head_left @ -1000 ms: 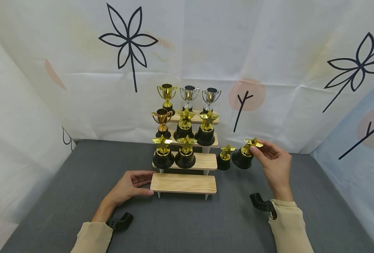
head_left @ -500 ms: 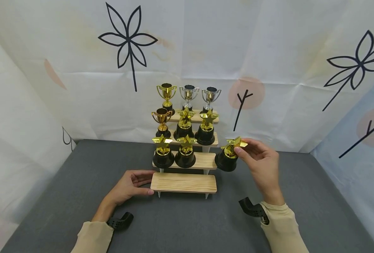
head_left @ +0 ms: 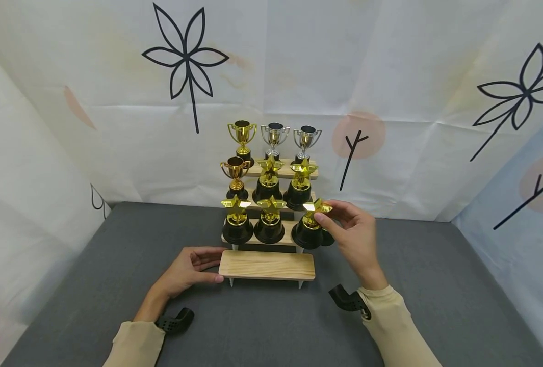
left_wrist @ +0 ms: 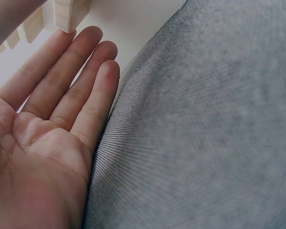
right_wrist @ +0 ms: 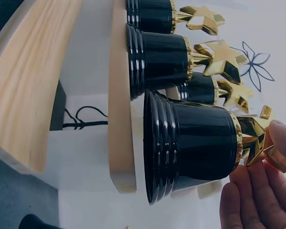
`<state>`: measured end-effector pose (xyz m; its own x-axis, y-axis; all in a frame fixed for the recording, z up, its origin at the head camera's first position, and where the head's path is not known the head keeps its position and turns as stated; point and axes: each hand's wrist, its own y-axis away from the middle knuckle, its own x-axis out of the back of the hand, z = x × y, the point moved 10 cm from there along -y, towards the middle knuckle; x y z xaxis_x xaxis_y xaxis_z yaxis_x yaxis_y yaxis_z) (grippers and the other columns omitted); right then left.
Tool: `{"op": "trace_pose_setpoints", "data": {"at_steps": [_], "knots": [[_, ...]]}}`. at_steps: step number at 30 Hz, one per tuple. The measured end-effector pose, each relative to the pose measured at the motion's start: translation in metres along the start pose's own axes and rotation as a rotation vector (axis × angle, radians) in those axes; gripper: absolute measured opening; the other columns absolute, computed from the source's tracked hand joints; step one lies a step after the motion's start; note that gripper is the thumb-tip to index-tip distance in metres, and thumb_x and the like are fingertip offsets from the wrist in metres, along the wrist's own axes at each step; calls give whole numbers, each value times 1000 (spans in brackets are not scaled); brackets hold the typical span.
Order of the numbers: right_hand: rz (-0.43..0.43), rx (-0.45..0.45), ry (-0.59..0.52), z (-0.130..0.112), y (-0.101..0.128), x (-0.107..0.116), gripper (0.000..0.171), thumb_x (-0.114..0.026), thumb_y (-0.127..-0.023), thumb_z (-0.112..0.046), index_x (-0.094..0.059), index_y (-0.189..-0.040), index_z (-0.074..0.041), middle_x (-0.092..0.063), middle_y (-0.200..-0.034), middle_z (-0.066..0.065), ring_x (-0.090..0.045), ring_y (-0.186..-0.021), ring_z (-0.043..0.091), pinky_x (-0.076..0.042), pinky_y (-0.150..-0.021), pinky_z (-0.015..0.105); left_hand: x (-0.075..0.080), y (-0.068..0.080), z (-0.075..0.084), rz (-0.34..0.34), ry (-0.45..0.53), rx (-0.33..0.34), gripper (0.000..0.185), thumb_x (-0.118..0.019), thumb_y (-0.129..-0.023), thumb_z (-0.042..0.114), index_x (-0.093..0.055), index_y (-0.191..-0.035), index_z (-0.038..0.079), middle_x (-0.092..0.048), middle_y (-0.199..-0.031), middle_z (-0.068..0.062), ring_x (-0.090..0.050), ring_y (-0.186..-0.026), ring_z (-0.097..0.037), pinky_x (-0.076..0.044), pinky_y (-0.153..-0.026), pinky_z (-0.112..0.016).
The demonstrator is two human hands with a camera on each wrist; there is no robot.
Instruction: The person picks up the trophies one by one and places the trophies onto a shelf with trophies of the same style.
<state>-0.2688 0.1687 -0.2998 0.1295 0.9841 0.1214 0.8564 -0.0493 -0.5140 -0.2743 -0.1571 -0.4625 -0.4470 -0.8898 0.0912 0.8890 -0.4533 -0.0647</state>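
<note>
My right hand [head_left: 356, 234] pinches the gold star of a black-based star trophy [head_left: 307, 235] between thumb and fingers. In the right wrist view this trophy [right_wrist: 195, 140] hangs with a small gap between its base and the wooden shelf [right_wrist: 121, 162]. It is at the right end of that tier, beside two star trophies, a middle one [head_left: 269, 230] and a left one [head_left: 237, 229]. My left hand [head_left: 186, 270] lies at the left end of the bare front step [head_left: 266, 265], fingers fairly straight; in the left wrist view the fingertips [left_wrist: 93, 33] are near the wooden stand.
Higher tiers carry a bronze cup [head_left: 235, 171], star trophies [head_left: 267, 186], a gold cup [head_left: 242, 135] and silver cups [head_left: 275, 135]. Another black trophy base [head_left: 328, 238] shows partly behind the held one. The stand is on a dark grey tabletop [head_left: 271, 326] before a white cloth backdrop [head_left: 390, 51].
My right hand has carried the star trophy leftward, from right of the stand to the right end of the second tier from the front. My left hand has stayed in place.
</note>
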Motion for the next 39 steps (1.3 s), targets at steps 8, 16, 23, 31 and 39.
{"op": "trace_pose_setpoints", "data": {"at_steps": [8, 16, 23, 31, 39], "knots": [[-9, -14, 8, 7, -3, -8, 29, -79, -85, 6, -71, -112, 10, -70, -106, 23, -68, -92, 12, -58, -88, 22, 0, 0, 0, 0, -1, -3, 70, -87, -77, 1, -53, -137, -14, -56, -137, -32, -62, -123, -28, -53, -105, -39], [-18, 0, -12, 7, -3, -14, 29, -79, -84, 7, -71, -112, 9, -70, -104, 23, -68, -90, 13, -59, -86, 22, 0, 0, 1, -4, -5, -8, 70, -87, -77, 1, -54, -137, -14, -56, -137, -32, -63, -122, -25, -53, -105, -39], [-16, 17, -6, 7, -2, -16, 32, -79, -84, 7, -70, -114, 9, -70, -106, 22, -68, -91, 12, -59, -89, 23, -1, 0, 2, -3, 1, -11, 70, -87, -77, 0, -53, -136, -15, -56, -137, -33, -64, -119, -20, -53, -104, -39], [-20, 4, 2, 10, 0, -16, 36, -81, -83, 6, -71, -117, 7, -71, -110, 21, -69, -95, 12, -60, -91, 31, 0, 1, 1, -5, -7, -5, 71, -88, -77, 2, -53, -137, -16, -55, -137, -33, -63, -122, -22, -52, -105, -40], [-9, -21, -18, 14, 3, -10, 38, -80, -83, 7, -69, -119, 10, -71, -109, 22, -69, -97, 16, -59, -94, 29, 0, 1, 0, -3, -7, 1, 71, -88, -78, 2, -53, -137, -15, -55, -138, -33, -63, -123, -25, -52, -105, -39]]}}
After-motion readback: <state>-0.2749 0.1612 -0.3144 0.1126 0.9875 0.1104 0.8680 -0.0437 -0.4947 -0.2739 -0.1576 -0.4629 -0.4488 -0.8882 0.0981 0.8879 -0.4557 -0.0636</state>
